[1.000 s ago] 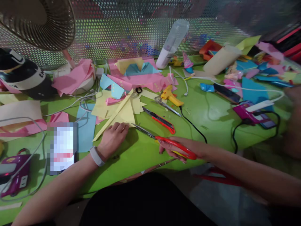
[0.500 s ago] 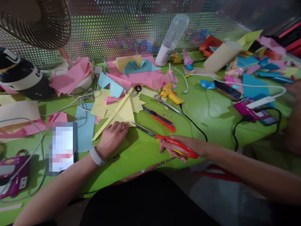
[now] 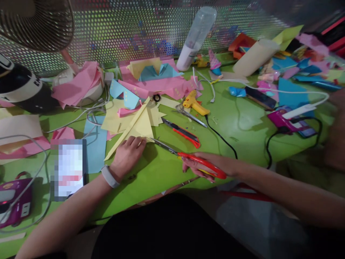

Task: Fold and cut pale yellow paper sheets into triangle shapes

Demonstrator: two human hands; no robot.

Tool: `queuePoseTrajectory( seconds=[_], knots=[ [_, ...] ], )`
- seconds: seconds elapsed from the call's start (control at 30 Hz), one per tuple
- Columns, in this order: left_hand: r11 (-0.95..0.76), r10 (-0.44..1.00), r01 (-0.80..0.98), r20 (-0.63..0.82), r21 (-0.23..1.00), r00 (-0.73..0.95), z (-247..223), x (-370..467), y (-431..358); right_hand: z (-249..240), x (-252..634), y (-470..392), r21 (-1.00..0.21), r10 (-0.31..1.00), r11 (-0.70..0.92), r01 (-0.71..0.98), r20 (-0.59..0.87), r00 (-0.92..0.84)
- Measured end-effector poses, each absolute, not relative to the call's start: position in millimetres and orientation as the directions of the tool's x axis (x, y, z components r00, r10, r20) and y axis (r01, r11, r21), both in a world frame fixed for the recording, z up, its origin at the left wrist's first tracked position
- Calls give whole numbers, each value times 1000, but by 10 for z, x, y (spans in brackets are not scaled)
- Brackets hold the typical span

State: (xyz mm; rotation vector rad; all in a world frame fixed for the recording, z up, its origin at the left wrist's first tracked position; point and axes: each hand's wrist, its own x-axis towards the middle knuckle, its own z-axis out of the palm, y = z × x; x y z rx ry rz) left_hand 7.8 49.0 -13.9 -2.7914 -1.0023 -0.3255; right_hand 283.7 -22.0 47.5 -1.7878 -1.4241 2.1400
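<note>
My left hand [image 3: 129, 153] has its fingers curled on the lower edge of a pale yellow paper sheet [image 3: 142, 124], pinching it against the green table. Red-handled scissors [image 3: 206, 163] are gripped in my right hand [image 3: 201, 167], their blades pointing left to the paper's corner beside my left fingertips. Just above the scissors lies a red and black box cutter [image 3: 182, 133]. A yellow glue gun [image 3: 195, 104] rests behind it, with another pair of metal scissors [image 3: 192, 117] partly underneath.
A lit phone [image 3: 70, 169] lies left of my left wrist. Pink paper [image 3: 159, 88] is behind the yellow sheets. Farther off stand a clear bottle [image 3: 196, 37], a fan [image 3: 35, 25] and a dark bottle [image 3: 21, 86]. Cables cross both sides around a purple power strip [image 3: 287, 122].
The whole view has shifted slightly, so most things appear a little higher and to the left. Both hands keep nearly the same pose, and the scissors stay by the paper's corner.
</note>
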Motion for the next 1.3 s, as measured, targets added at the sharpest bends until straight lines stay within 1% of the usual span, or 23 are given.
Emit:
queuePoseTrajectory(
  seconds=[0.23, 0.4, 0.53, 0.67, 0.83, 0.97, 1.13, 1.3],
  knots=[
    [-769, 588, 630, 272, -104, 762, -139, 76, 494, 480, 2837, -231, -626, 531, -581, 520, -776, -341],
    [-754, 605, 645, 248, -126, 756, -125, 86, 479, 442, 2863, -242, -641, 540, -586, 496, -765, -351],
    [-750, 618, 652, 232, -110, 751, -132, 95, 456, 384, 2881, -250, -616, 503, -602, 508, -787, -357],
    [-763, 615, 641, 213, -84, 760, -141, 99, 447, 349, 2886, -257, -584, 487, -619, 526, -810, -327],
    [-754, 609, 647, 246, -113, 754, -164, 94, 456, 285, 2913, -274, -602, 492, -617, 507, -798, -348],
    [-764, 599, 637, 252, -104, 760, -197, 89, 464, 217, 2931, -278, -595, 482, -632, 497, -804, -350],
    [-764, 596, 635, 254, -114, 762, -205, 87, 462, 274, 2901, -271, -587, 501, -630, 508, -808, -311],
    [-758, 606, 642, 241, -114, 758, -200, 90, 462, 362, 2870, -272, -604, 519, -598, 527, -793, -320]
  ],
)
